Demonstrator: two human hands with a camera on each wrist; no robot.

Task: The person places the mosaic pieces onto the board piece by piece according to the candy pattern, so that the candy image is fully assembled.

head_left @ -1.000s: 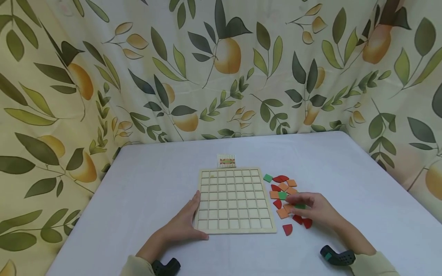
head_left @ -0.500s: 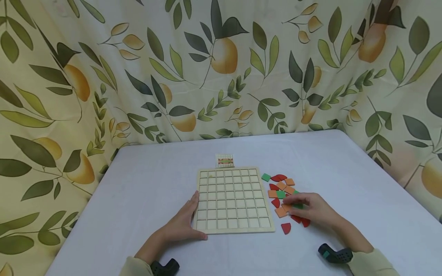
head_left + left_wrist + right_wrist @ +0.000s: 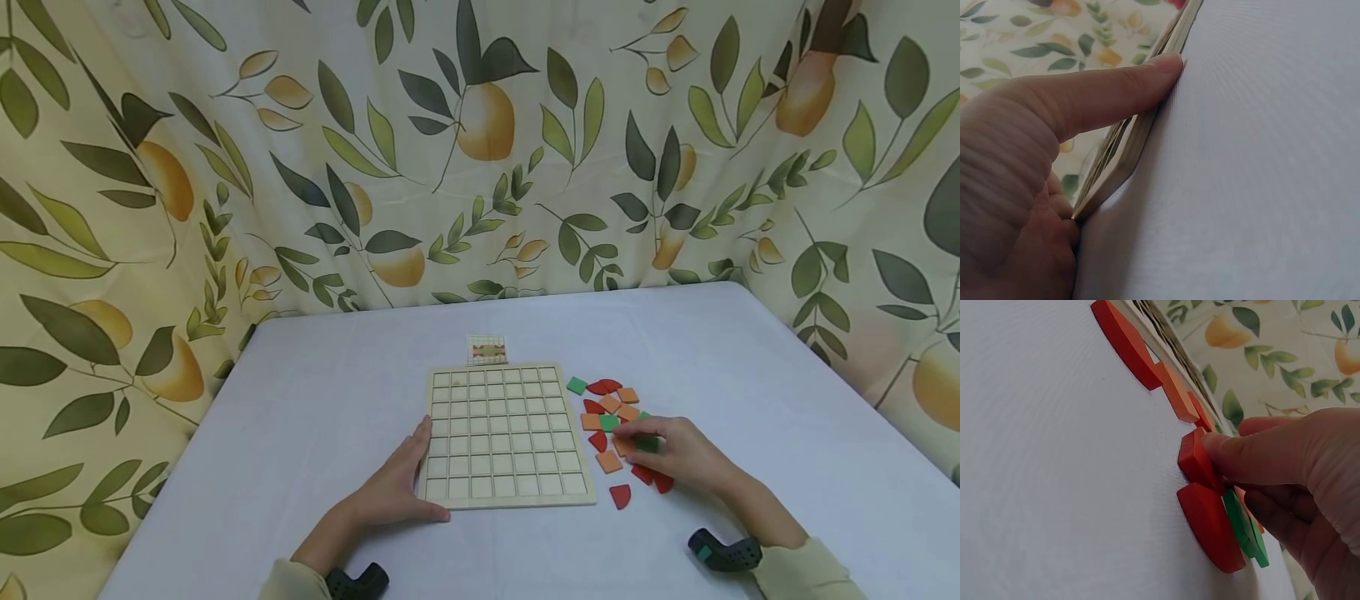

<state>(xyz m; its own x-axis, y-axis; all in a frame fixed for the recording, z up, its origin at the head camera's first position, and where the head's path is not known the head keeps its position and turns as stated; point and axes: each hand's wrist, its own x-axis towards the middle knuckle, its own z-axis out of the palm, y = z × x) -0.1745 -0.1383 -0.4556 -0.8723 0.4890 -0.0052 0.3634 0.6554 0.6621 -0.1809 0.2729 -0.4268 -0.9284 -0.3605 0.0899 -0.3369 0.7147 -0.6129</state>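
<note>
So we've got a wooden grid board (image 3: 506,437) lying flat on the white-covered table (image 3: 337,400), right in front of the person; the left hand (image 3: 392,482) is at its near left corner, fingers extended along the left side and thumb stretched along the near edge; we'd call that hand relaxed, touching the board and not clenched round it; the left wrist view has the thumb tip right on the edge.

The right hand (image 3: 678,450) is in among the loose pieces just right of the board, fingers bent; from the right wrist we see its thumb tip over a red piece (image 3: 1197,459), with another red piece (image 3: 1210,525) and some green pieces (image 3: 1238,522) close by; honestly we can't tell if it's grasping anything or only touching.

The rest of the pile is orange squares (image 3: 609,461), a green square (image 3: 577,386) at the far end and a curved red piece (image 3: 620,497) lying apart nearest us; just beyond the board's far edge there's a small patterned card (image 3: 487,350); behind everything we've got a leaf-and-fruit curtain (image 3: 487,125).
</note>
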